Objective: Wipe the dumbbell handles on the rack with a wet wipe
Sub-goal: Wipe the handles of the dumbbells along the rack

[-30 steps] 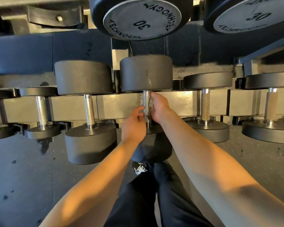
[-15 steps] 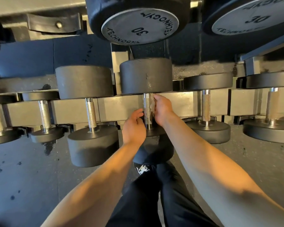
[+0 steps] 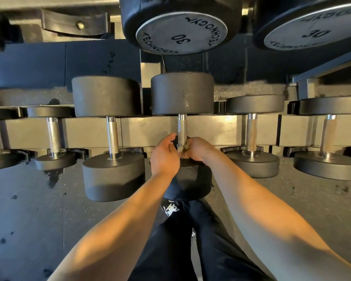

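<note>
A black dumbbell with a knurled steel handle (image 3: 182, 127) lies across the rack's lower rail (image 3: 148, 130), right in front of me. My right hand (image 3: 199, 149) grips a crumpled greyish wet wipe (image 3: 183, 148) at the near end of that handle. My left hand (image 3: 164, 155) hovers just left of the handle with its fingers loosely curved, holding nothing; whether it touches the handle I cannot tell. The near head of the dumbbell (image 3: 187, 183) is partly hidden by both hands.
More dumbbells lie on the same rail: a large one to the left (image 3: 112, 138), smaller ones beyond it (image 3: 54, 136) and two to the right (image 3: 252, 132) (image 3: 328, 136). Overhead hang two heads marked 30 (image 3: 180, 35) (image 3: 314, 34). My dark trouser legs (image 3: 190, 240) are below.
Both hands have slid down the handle from its middle to its near end, the right one taking the wipe along. More bare handle shows above them.
</note>
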A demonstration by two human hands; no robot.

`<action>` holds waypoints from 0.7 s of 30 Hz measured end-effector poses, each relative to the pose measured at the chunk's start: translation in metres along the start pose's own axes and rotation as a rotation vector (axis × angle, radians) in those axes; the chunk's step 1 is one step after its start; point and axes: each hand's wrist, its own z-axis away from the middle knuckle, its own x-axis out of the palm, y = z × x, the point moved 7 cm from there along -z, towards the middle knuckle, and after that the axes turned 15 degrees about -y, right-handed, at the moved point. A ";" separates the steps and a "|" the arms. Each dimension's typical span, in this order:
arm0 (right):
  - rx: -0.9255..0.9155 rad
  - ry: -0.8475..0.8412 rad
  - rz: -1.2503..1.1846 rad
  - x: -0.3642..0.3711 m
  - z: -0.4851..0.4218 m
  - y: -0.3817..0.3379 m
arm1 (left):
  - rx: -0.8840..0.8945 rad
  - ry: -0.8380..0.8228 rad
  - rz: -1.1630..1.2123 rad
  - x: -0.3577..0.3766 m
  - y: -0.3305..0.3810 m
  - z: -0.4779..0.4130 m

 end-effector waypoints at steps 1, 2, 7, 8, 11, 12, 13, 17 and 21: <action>0.021 0.038 0.041 0.000 -0.002 -0.002 | 0.003 0.002 0.005 0.000 0.000 0.000; 0.030 0.078 0.077 -0.001 -0.002 -0.005 | 0.008 0.003 0.011 0.000 0.000 0.000; 0.054 0.201 0.048 0.001 0.002 -0.004 | -0.002 -0.014 0.008 0.000 0.000 0.002; 0.060 0.235 0.046 0.001 0.005 -0.003 | -0.005 -0.017 0.013 0.000 -0.001 0.002; 0.068 0.348 0.118 -0.003 0.015 -0.001 | -0.017 -0.030 0.016 0.000 -0.002 0.001; 0.064 0.379 0.141 -0.004 0.017 0.001 | -0.018 -0.037 0.014 0.001 -0.002 0.000; 0.049 0.407 0.146 -0.004 0.020 0.002 | -0.019 -0.043 0.011 0.001 -0.001 0.001; -0.136 0.578 -0.006 -0.007 0.031 -0.009 | -0.001 -0.044 0.003 0.001 0.000 0.002; -0.172 0.663 -0.064 -0.015 0.025 -0.025 | 0.030 -0.031 -0.001 0.000 0.000 0.002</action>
